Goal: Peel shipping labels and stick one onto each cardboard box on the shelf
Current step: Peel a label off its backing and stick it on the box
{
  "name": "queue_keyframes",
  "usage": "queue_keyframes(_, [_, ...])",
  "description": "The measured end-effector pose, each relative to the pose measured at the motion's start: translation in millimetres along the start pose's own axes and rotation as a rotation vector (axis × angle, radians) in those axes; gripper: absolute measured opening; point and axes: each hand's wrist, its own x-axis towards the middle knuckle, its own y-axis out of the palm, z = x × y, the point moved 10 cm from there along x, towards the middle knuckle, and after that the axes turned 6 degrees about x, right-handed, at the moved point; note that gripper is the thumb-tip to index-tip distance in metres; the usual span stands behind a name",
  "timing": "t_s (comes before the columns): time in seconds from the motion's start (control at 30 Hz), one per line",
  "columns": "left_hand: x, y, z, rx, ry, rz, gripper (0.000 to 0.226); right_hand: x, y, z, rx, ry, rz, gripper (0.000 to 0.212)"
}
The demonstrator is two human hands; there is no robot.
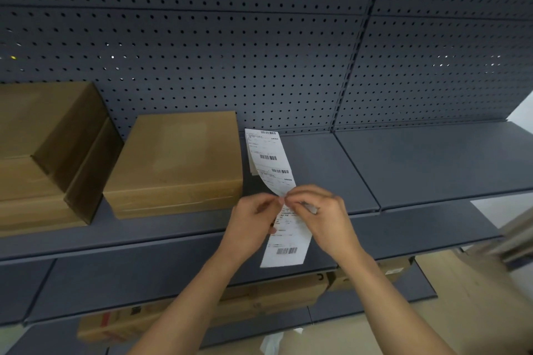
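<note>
A long white paper strip of printed shipping labels with black barcodes (269,153) is being held in the air above the dark grey metal shelf (418,164), near the middle of its front edge. Its upper end is being curled back over the shelf board, and its lower end is being let hang down past the front lip. The strip is being pinched at about mid-length by both hands. The left hand (253,219) is being closed on it from the left with thumb and curled fingers, and the right hand (323,216) is being closed on the same spot from the right, the fingertips of the two hands almost touching. Whether a label is being lifted from its backing cannot be told, since that place is being covered by the fingers. Just left of the strip, a flat brown cardboard box (176,158) is being carried by the shelf, set towards its back edge. Further left, at the shelf's left end, a taller stack of brown cardboard boxes (43,153) is being carried, near the flat box but apart from it. Behind the shelf board, a dark grey perforated metal back panel (202,52) is being seen rising upward. Below, on a lower shelf, more brown cardboard boxes (274,294) are being partly hidden by the forearms.
</note>
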Motion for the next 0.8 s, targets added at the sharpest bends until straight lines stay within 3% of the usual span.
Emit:
queue_keyframes(0.23, [8.4,-0.4,6.8,-0.089,-0.13,0.011,0.018,-2.2,-3.1,13.5,-0.088,-0.079,0.028,0.01])
queue_keyframes(0.7, [4.2,-12.2,31.7,-0.09,-0.248,-0.005,0.017,13.9,-36.6,15.0,0.088,0.127,-0.123,0.017])
queue_keyframes(0.8, [2.8,-13.2,32.9,-0.128,-0.202,0.008,0.031,18.8,-49.3,16.2,0.125,0.157,-0.206,0.026])
